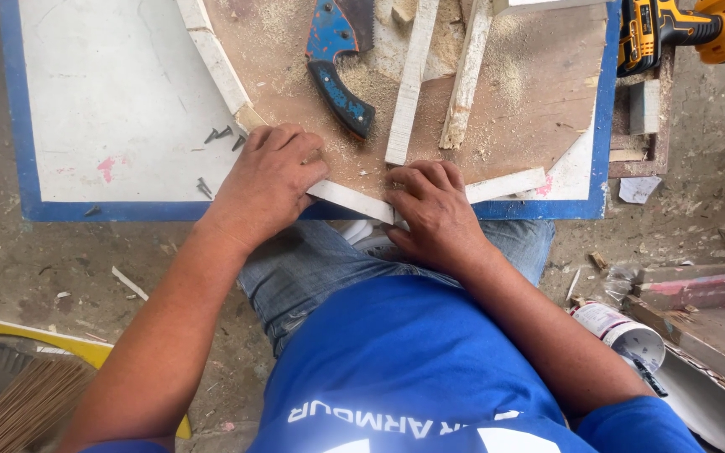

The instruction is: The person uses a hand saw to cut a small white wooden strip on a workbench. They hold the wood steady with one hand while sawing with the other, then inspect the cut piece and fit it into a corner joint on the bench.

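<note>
Palms down: left hand [268, 180] and right hand [431, 210] curled, pressing white wooden strips [351, 201] (flat, painted) against sawdusty brown board [539, 92], beside blue-handled saw [339, 59].

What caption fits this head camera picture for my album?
Two bare hands, left and right, press white wooden strips together at a corner on a sawdusty board, beside a blue-handled saw.
</note>
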